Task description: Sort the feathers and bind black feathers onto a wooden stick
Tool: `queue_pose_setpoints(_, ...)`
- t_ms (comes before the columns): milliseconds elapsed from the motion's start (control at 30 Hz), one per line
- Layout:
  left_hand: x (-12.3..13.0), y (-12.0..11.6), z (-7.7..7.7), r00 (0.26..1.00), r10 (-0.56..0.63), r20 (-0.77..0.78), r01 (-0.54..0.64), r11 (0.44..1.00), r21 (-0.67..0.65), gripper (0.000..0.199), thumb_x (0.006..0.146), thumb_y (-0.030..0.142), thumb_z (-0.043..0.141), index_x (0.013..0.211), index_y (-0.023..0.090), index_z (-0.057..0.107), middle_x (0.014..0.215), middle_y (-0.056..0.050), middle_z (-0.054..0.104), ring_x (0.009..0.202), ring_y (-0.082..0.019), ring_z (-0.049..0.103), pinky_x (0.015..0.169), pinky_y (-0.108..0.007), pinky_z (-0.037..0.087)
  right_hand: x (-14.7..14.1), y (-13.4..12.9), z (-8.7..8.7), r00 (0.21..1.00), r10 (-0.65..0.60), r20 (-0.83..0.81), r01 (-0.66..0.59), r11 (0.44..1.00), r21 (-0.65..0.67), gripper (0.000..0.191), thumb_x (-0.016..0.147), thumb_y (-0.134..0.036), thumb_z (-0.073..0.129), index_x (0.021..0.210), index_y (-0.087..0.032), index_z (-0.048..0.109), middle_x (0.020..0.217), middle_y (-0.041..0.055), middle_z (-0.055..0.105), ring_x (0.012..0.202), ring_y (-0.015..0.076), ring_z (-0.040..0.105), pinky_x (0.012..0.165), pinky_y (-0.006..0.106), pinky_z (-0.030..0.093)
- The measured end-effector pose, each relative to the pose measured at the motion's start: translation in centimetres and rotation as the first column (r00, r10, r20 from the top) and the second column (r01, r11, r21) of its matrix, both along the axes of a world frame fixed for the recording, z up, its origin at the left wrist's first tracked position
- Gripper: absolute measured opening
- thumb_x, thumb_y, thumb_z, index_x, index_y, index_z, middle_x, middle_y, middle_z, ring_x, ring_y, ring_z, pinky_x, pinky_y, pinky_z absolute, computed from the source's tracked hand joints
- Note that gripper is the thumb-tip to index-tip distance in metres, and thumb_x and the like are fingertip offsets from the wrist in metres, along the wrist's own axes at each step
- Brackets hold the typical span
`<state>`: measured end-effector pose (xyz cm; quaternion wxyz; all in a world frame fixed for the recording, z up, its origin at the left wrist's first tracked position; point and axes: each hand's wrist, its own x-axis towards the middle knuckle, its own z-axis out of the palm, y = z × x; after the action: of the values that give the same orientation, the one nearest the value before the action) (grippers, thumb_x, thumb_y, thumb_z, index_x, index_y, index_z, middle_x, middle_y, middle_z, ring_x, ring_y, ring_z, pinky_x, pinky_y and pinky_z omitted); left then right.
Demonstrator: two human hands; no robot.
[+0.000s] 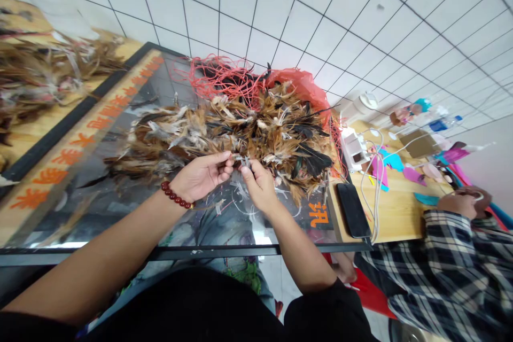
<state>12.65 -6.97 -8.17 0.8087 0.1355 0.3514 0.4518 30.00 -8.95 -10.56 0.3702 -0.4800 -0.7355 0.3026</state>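
Two bare hands meet over a glass table [132,214], close to a long heap of brown, black and white feathers [256,139]. The left hand [202,176], with a beaded bracelet [176,195] at its wrist, has thumb and forefinger pinched together and the other fingers curled. The right hand [259,184] is also narrowed, thumb against fingers. A small pale piece [241,160] shows between the fingertips, too small to identify. Behind the feathers lie tangled red strings [228,83] and a red plastic bag [300,85]. Orange characters [319,215] mark the glass. On the right, a wooden table [396,214] holds a black phone [352,210], white cables [375,192] and pink and blue pieces [391,160]. A person in a plaid shirt [452,262] sits there. More feathers lie at far left.
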Motion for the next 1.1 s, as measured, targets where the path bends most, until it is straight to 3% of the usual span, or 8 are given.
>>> queue_pose_setpoints(200, 0.29, -0.01, 0.05, 0.999, -0.041, -0.037, 0.037, 0.996, -0.081, 0.02, 0.085, 0.004, 0.06, 0.067, 0.008, 0.07, 0.058, -0.006, 0.061, 0.048, -0.008, 0.056, 0.044, -0.014, 0.049, 0.04, -0.07, 0.0, 0.996, 0.083, -0.026, -0.083, 0.997, -0.008, 0.033, 0.097, -0.047, 0.041, 0.101, -0.021, 0.06, 0.075, -0.0001, 0.061, 0.07, 0.0143, 0.057, 0.069, 0.024, 0.043)
queue_pose_setpoints(433, 0.44, 0.13, 0.52, 0.992, 0.125, -0.028, -0.128, 0.987, -0.095, 0.027, 0.089, 0.002, 0.052, 0.07, 0.007, 0.07, 0.066, -0.008, 0.067, 0.057, -0.01, 0.063, 0.057, -0.018, 0.057, -0.08, -0.06, -0.07, 1.0, 0.02, 0.002, -0.02, 1.0, -0.005, 0.033, 0.098, -0.046, 0.041, 0.099, -0.02, 0.061, 0.075, 0.0002, 0.061, 0.071, 0.0149, 0.057, 0.068, 0.024, 0.042)
queue_pose_setpoints(633, 0.5, 0.24, 0.31, 0.978, 0.211, -0.002, -0.21, 0.974, -0.085, 0.027, 0.09, 0.0, 0.05, 0.073, 0.007, 0.071, 0.071, -0.007, 0.069, 0.06, -0.009, 0.065, 0.06, -0.016, 0.057, -0.22, 0.04, -0.09, 0.998, 0.041, 0.047, -0.04, 0.999, -0.033, 0.032, 0.097, -0.047, 0.042, 0.096, -0.02, 0.06, 0.075, 0.0003, 0.059, 0.071, 0.0149, 0.056, 0.067, 0.024, 0.041)
queue_pose_setpoints(967, 0.55, -0.4, 0.2, 0.994, 0.088, -0.072, -0.091, 0.995, -0.043, 0.025, 0.09, 0.0, 0.051, 0.074, 0.006, 0.07, 0.067, -0.007, 0.068, 0.056, -0.01, 0.064, 0.056, -0.019, 0.057, -0.17, 0.18, -0.34, 0.993, 0.066, -0.095, -0.073, 0.995, -0.072, 0.036, 0.096, -0.048, 0.044, 0.103, -0.017, 0.062, 0.075, -0.0007, 0.06, 0.07, 0.0128, 0.055, 0.069, 0.024, 0.043)
queue_pose_setpoints(1100, 0.74, -0.58, 0.08, 0.99, 0.079, -0.113, -0.078, 0.997, 0.013, 0.015, 0.084, 0.001, 0.061, 0.072, 0.006, 0.07, 0.064, -0.005, 0.066, 0.055, -0.01, 0.062, 0.053, -0.018, 0.055, -0.15, 0.19, -0.42, 0.992, 0.071, -0.106, -0.078, 0.995, -0.064, 0.036, 0.096, -0.048, 0.044, 0.1, -0.017, 0.062, 0.071, -0.0015, 0.058, 0.066, 0.0122, 0.053, 0.066, 0.024, 0.041)
